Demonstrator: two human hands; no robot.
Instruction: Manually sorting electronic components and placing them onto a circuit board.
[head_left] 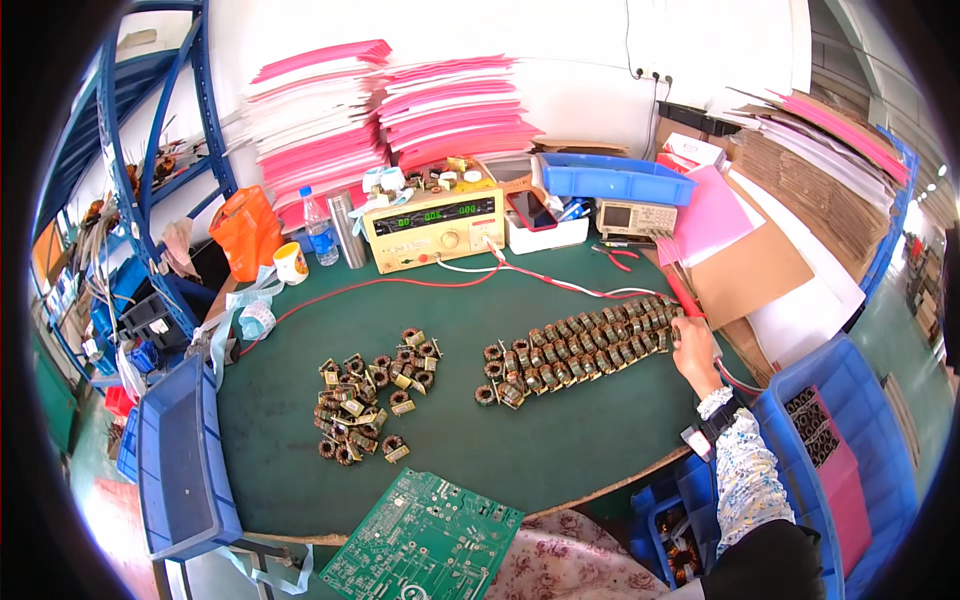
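Observation:
At the right side of the table, my right hand (693,348) is closed around a thick red handle (684,292), which looks like a test probe; its tip is hidden. The hand rests beside the right end of several tight rows of small copper-wound ring coils (580,350) on little bases. To the left lies a loose pile of similar coils (360,395). A large green circuit board (425,535) overlaps the table's near edge. My left hand is out of view.
Behind the coils stands a yellow bench meter (435,228) with red and white leads crossing the green table. A bottle (320,230), a metal flask (348,230) and a cup (291,263) stand left of it. Blue bins (185,455) flank the table. Red-handled pliers (616,257) lie at the back.

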